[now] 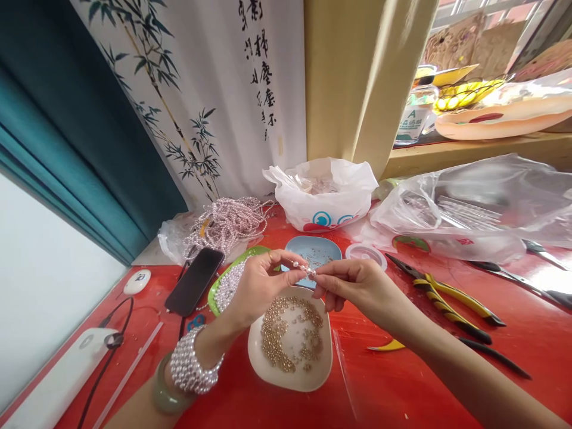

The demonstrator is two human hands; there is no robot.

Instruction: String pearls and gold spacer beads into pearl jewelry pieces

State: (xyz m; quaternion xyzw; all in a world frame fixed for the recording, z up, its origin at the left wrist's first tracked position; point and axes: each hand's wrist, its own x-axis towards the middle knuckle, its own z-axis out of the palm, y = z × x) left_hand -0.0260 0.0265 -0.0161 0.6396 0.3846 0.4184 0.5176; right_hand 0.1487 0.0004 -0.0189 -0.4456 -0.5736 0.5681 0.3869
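Beads (304, 269), pale and very small, form a short piece which lies directly between the two hands, and its long axis goes roughly from left to right, dropping a little toward the right. The left hand (263, 283) has thumb and forefinger closed on the left part, and the right hand (357, 280) pinches the right end, so each grip is clamped on this piece and neither hand is nearer. Nothing separate stands between them. Below, on the near side, is the cream dish (295, 384) with gold beads (273, 333); just beyond the fingers is the blue dish (331, 247), partly covered by the hands. At the left, the green dish (213, 298) is partly behind the left hand, with the black phone (195, 282) beside it. At the right, the pliers (420, 277) lie on the red desk (370, 393), beyond the right forearm, which hides part of a yellow tool (388, 345). Farther back, pinkish bead strings (232, 220), a white bag (322, 199) and a clear bag (473, 202) are well apart from the hands.
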